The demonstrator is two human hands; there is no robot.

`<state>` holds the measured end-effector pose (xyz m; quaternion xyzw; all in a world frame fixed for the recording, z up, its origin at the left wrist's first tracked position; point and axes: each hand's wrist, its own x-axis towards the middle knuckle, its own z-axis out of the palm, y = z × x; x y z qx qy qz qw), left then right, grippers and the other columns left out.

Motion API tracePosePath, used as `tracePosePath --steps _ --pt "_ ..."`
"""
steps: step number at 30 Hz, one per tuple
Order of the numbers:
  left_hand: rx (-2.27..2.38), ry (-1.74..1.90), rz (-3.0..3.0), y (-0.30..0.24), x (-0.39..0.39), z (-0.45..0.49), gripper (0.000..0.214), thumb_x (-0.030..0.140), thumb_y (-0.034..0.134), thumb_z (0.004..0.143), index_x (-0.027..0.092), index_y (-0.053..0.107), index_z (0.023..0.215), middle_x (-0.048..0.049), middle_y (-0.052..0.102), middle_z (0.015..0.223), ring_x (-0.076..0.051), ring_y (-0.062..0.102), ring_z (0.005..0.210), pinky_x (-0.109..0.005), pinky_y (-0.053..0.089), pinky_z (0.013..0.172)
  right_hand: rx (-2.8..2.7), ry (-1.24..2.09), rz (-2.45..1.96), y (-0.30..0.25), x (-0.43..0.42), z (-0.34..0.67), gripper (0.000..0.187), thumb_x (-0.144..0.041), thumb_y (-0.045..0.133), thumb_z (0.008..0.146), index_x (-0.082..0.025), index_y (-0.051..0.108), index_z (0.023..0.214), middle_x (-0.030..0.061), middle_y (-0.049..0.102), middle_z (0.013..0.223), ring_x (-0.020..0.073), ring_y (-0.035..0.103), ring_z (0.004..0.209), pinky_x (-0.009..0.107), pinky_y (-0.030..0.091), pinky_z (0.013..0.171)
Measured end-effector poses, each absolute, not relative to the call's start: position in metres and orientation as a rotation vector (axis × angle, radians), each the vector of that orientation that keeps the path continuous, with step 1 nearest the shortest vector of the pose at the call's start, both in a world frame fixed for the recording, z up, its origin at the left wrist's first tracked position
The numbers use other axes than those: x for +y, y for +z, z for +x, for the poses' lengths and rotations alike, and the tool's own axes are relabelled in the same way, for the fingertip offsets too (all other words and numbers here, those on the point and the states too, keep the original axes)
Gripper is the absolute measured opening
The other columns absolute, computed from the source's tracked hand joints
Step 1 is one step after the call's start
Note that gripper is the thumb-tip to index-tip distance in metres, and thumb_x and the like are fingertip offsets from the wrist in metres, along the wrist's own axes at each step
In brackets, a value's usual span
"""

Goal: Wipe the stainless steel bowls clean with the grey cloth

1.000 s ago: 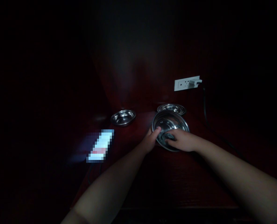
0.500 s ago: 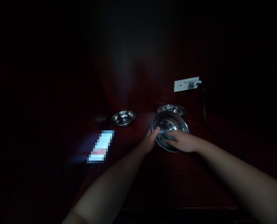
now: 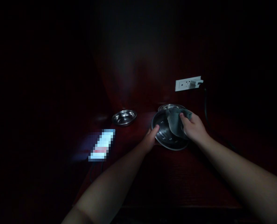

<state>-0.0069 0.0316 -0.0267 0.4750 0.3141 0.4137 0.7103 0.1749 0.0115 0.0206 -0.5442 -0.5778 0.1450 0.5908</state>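
A shiny steel bowl (image 3: 164,137) is tilted so that its inside faces me. My left hand (image 3: 150,139) grips its left rim, the thumb over the edge and the other fingers hidden behind. At the bowl's right side, my right hand (image 3: 195,127) pinches a grey-green cloth (image 3: 176,121), which drapes over the right part of the rim and hangs partly into the bowl. Behind the held bowl, stacked steel dishes (image 3: 168,106) show only their upper rims. Another shallow steel bowl (image 3: 124,117) stands upright on the dark red table (image 3: 138,124) to the left.
A lit phone, its screen pixelated (image 3: 102,146), lies at the table's left, a cable below it. On the back wall is a white socket plate (image 3: 187,83) with a plug and a dark cable (image 3: 205,104) running down at the right. The surroundings are very dark.
My right hand has moved from inside the bowl up to its right rim, bringing the cloth along, which now hangs spread out. My left hand keeps its hold on the bowl.
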Motion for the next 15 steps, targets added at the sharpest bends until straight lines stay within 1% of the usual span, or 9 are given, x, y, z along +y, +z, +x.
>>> tracePosePath --steps 2,4,5,9,12,15 --pt "0.699 0.913 1.052 -0.026 0.032 -0.007 0.073 0.061 0.055 0.076 0.024 0.039 0.137 -0.0146 0.061 0.123 -0.034 0.059 0.108 -0.053 0.051 0.083 -1.446 0.186 -1.230 0.026 0.004 0.173 0.024 -0.033 0.043 0.087 -0.018 0.061 0.092 0.0052 0.066 0.083 0.0209 0.061 0.077 0.034 0.048 0.072" --pt "0.693 0.911 1.043 -0.025 0.031 -0.006 0.072 0.061 0.054 0.076 0.024 0.041 0.136 -0.0144 0.061 0.123 -0.033 0.059 0.109 -0.051 0.051 0.084 -1.598 0.123 -1.191 0.030 -0.004 0.169 0.022 -0.027 0.044 0.087 -0.019 0.060 0.099 0.0059 0.065 0.085 0.0210 0.061 0.078 0.033 0.047 0.073" --pt "0.689 0.915 1.036 -0.025 0.031 -0.006 0.071 0.061 0.054 0.076 0.024 0.043 0.135 -0.0140 0.061 0.122 -0.033 0.060 0.108 -0.051 0.051 0.083 -1.724 0.143 -1.171 0.031 -0.007 0.166 0.023 -0.025 0.044 0.086 -0.019 0.059 0.102 0.0073 0.066 0.089 0.0217 0.061 0.081 0.034 0.047 0.076" --pt "0.680 0.940 1.005 -0.022 0.030 -0.004 0.067 0.061 0.055 0.076 0.023 0.047 0.131 -0.0127 0.062 0.121 -0.031 0.061 0.106 -0.048 0.053 0.082 -2.212 0.341 -1.014 0.027 -0.013 0.157 0.023 -0.020 0.043 0.085 -0.019 0.060 0.101 0.0088 0.066 0.098 0.0221 0.060 0.090 0.036 0.046 0.084" --pt "0.688 0.964 0.976 -0.021 0.030 -0.003 0.067 0.062 0.056 0.075 0.021 0.050 0.128 -0.0141 0.061 0.122 -0.032 0.061 0.105 -0.048 0.054 0.080 -2.303 0.467 -0.969 0.023 -0.012 0.153 0.021 -0.022 0.041 0.089 -0.017 0.059 0.098 0.0085 0.066 0.098 0.0203 0.060 0.089 0.036 0.046 0.083" --pt "0.704 0.978 0.970 -0.022 0.030 -0.003 0.068 0.062 0.057 0.073 0.020 0.050 0.127 -0.0145 0.059 0.125 -0.033 0.060 0.108 -0.049 0.053 0.080 -2.284 0.521 -0.992 0.023 -0.011 0.154 0.021 -0.025 0.041 0.090 -0.016 0.059 0.095 0.0076 0.066 0.093 0.0189 0.059 0.083 0.035 0.046 0.079"
